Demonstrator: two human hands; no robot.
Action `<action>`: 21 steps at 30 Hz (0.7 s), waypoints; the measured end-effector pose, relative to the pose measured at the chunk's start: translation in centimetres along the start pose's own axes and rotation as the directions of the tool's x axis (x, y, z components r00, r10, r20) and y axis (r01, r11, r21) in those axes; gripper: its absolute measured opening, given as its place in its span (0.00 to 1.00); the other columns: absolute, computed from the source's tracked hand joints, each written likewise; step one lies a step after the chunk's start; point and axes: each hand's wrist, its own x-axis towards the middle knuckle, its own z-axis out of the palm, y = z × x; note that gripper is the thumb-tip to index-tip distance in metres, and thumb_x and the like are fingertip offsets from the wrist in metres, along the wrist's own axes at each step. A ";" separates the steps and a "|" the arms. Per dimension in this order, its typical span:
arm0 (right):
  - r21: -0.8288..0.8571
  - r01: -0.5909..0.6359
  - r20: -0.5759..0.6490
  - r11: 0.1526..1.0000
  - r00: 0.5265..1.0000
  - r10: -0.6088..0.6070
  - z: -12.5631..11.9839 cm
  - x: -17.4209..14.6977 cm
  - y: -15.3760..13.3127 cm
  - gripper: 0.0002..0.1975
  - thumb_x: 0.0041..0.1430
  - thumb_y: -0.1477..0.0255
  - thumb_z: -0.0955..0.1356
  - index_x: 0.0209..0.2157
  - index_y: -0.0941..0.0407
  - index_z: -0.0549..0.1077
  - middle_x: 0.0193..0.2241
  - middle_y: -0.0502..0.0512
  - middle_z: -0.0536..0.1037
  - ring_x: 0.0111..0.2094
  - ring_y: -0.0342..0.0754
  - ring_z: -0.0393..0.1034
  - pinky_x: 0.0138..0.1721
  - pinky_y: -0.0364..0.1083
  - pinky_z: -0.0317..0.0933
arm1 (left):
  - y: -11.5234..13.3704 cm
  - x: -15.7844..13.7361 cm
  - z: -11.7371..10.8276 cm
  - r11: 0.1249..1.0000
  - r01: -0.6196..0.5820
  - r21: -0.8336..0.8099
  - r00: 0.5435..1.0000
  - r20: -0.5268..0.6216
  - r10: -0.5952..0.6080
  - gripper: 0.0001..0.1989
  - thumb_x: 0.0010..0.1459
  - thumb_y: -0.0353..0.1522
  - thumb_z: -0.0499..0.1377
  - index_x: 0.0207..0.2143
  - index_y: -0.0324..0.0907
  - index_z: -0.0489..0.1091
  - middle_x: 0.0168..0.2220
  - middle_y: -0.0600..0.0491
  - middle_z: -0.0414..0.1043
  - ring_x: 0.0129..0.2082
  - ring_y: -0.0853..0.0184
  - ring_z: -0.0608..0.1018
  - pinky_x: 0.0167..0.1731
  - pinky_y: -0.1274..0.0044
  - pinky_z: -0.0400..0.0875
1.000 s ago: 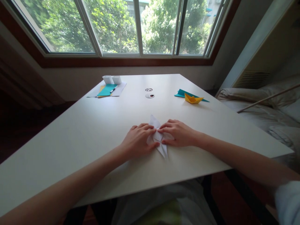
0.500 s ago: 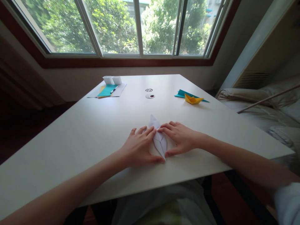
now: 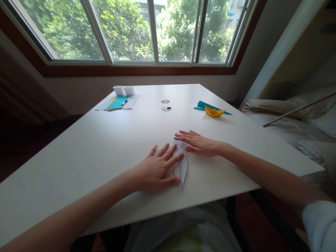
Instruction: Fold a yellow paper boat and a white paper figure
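Observation:
A folded white paper (image 3: pixel 183 168), long and pointed toward me, lies flat on the table in front of me. My left hand (image 3: pixel 159 169) rests over its left side with fingers spread, the fingertips and thumb touching the paper. My right hand (image 3: pixel 201 142) lies across its far end, fingers stretched out and pointing left. The far tip of the paper is partly hidden beneath those fingers. Crease lines run down the middle of its near half.
On the white table (image 3: pixel 110 154), a yellow paper boat (image 3: pixel 214 111) stands before a folded teal paper (image 3: pixel 201 104) at right. Far left are coloured sheets (image 3: pixel 119 102), a pen (image 3: pixel 126 101) and two small white boxes (image 3: pixel 128 90). Round inserts (image 3: pixel 166 108) sit mid-table.
My right hand has moved away from me to the paper's far end, its fingers flatter. My left hand has spread over the paper. The paper's near tip has shifted slightly toward me.

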 end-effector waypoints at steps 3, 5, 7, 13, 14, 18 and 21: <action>0.003 -0.002 0.120 1.000 0.993 0.002 0.3 0.2 0.2 0.27 0.63 0.57 0.53 0.61 0.50 0.47 0.62 0.52 0.48 0.63 0.49 0.34 0.60 0.58 0.24 | 0.1 0.1 -0.2 1.000 -0.001 -0.008 1.000 0.025 0.001 0.35 0.57 0.53 0.41 0.62 0.50 0.35 0.64 0.44 0.35 0.62 0.51 0.40 0.55 0.53 0.37; -0.011 -0.009 0.160 1.000 0.987 0.011 0.2 0.4 0.4 0.29 0.62 0.56 0.52 0.61 0.51 0.45 0.63 0.53 0.45 0.63 0.49 0.34 0.59 0.58 0.21 | 0.1 0.1 -0.3 1.000 -0.001 -0.012 0.999 0.038 0.002 0.36 0.56 0.53 0.41 0.63 0.50 0.35 0.64 0.44 0.35 0.63 0.51 0.39 0.55 0.53 0.36; -0.020 -0.011 0.174 1.000 0.985 0.015 0.1 0.6 0.6 0.30 0.62 0.55 0.51 0.62 0.51 0.43 0.63 0.52 0.43 0.63 0.50 0.33 0.59 0.58 0.19 | 0.1 0.1 -0.4 1.000 -0.003 -0.014 0.999 0.045 0.003 0.37 0.56 0.54 0.41 0.63 0.50 0.35 0.64 0.44 0.36 0.63 0.51 0.39 0.55 0.53 0.35; -0.050 -0.013 0.140 0.999 0.990 0.020 0.2 1.1 1.5 0.30 0.61 0.54 0.52 0.62 0.50 0.42 0.63 0.52 0.42 0.63 0.50 0.34 0.59 0.58 0.21 | 0.0 0.1 -0.6 1.000 -0.010 -0.023 0.999 0.052 0.012 0.37 0.56 0.54 0.41 0.62 0.51 0.36 0.64 0.45 0.37 0.63 0.52 0.40 0.55 0.53 0.35; -0.059 -0.012 0.129 0.998 0.991 0.019 0.3 1.2 1.6 0.30 0.61 0.54 0.52 0.62 0.50 0.42 0.63 0.53 0.43 0.63 0.50 0.35 0.59 0.57 0.22 | 0.1 0.1 -0.6 1.000 -0.010 -0.023 0.999 0.051 0.012 0.37 0.55 0.54 0.41 0.62 0.51 0.36 0.64 0.45 0.37 0.63 0.52 0.40 0.55 0.53 0.36; -0.111 -0.016 0.103 0.994 0.994 0.027 0.5 1.5 2.0 0.29 0.61 0.55 0.52 0.61 0.49 0.44 0.62 0.52 0.45 0.63 0.52 0.37 0.59 0.60 0.27 | 0.1 0.1 -0.6 1.000 -0.005 -0.015 1.000 0.029 0.005 0.37 0.55 0.55 0.41 0.62 0.51 0.37 0.64 0.46 0.38 0.62 0.52 0.42 0.55 0.53 0.37; -0.199 -0.019 0.003 0.980 1.000 0.020 0.4 1.6 2.0 0.27 0.62 0.57 0.53 0.60 0.50 0.51 0.61 0.54 0.51 0.61 0.54 0.42 0.58 0.60 0.35 | -0.2 0.1 -0.4 1.000 0.019 -0.008 1.000 -0.016 -0.019 0.33 0.56 0.53 0.42 0.61 0.55 0.41 0.63 0.49 0.43 0.62 0.51 0.47 0.54 0.53 0.39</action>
